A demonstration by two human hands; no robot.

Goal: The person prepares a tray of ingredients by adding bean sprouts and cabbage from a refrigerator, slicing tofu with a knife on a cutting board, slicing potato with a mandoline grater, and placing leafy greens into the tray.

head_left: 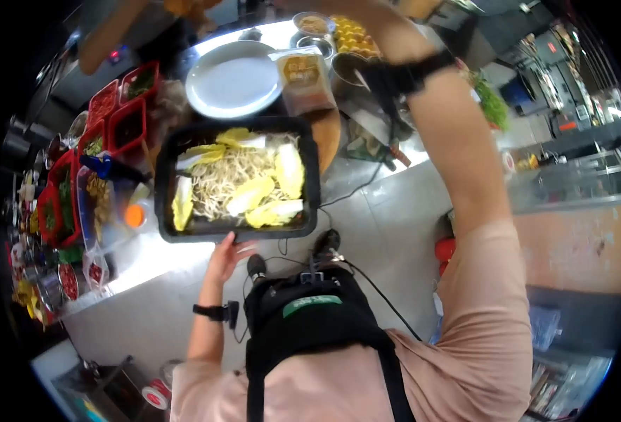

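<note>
Left hand (227,254) has its grip closed on the near edge of a black tray (172,144) loaded with noodles (220,181) and pale cabbage leaves (289,170), holding it up over the bench (149,264). Just past the tray from that grip sits an empty white plate (233,79) with a sauce packet (305,79) beside it. Red bins (117,111) line up off to the left. Right arm reaches way up past the frame, so can't tell what that grip is doing.

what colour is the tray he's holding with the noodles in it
Black; the tray shows best in the head view, held at its near edge by the left hand.
</note>
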